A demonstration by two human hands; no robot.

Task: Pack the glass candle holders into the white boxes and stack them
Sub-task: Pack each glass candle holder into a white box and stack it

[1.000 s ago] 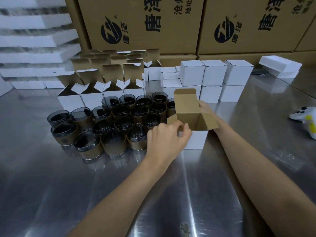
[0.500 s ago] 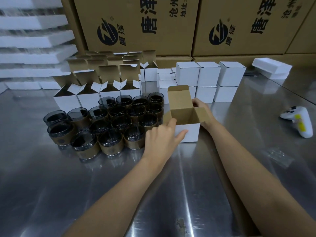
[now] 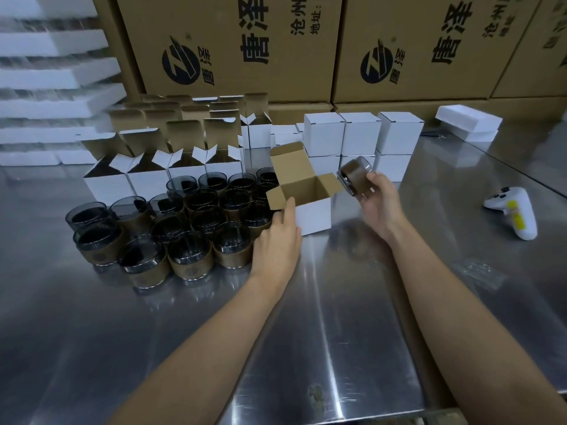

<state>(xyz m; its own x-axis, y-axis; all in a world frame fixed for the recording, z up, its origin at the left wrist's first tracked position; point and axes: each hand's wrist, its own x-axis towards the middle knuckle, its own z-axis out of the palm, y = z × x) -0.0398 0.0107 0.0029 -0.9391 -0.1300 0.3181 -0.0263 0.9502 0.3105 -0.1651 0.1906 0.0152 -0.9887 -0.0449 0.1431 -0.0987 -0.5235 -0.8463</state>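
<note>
Beside the empty open box (image 3: 310, 207), right hand (image 3: 379, 204) holds a candle holder (image 3: 356, 176).

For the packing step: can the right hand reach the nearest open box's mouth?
Probably yes: the right hand, holding a candle holder, is beside the open box, whose flaps stand clear; the left hand touches only its left side.
</note>
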